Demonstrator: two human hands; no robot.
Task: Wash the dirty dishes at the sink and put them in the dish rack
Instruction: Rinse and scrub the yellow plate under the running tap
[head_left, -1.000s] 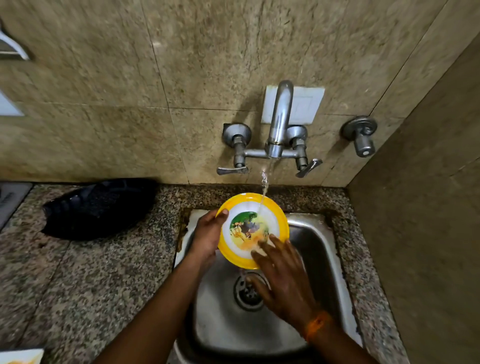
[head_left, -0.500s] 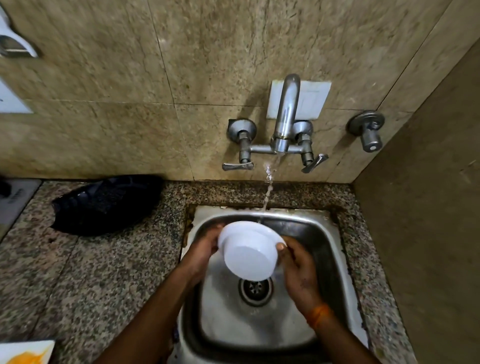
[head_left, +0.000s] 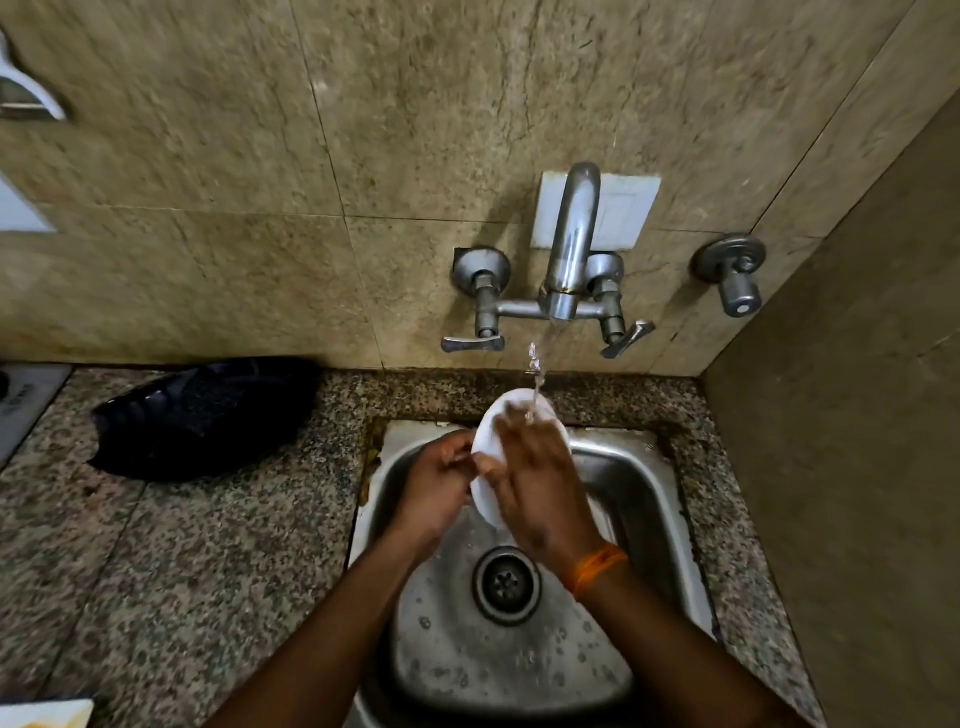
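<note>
Bowl (head_left: 488, 441) underside unmarked; left hand (head_left: 439, 483) grips rim, right hand (head_left: 540, 488) flat on it.

The steel sink basin (head_left: 639, 499) sits sunk into the speckled granite tabletop (head_left: 182, 561), lower centre of the frame, its round drain (head_left: 506, 584) in the middle. The wall-mounted metal tap (head_left: 563, 260) stands behind it, upper centre, a separate round valve (head_left: 732, 283) to its right. Over the basin, both hands meet on a white round plate (head_left: 488, 436): left hand (head_left: 441, 483) at its left edge, right hand (head_left: 540, 483) across its face. A black ribbed tray (head_left: 202, 415) lies on the tabletop at left.
</note>
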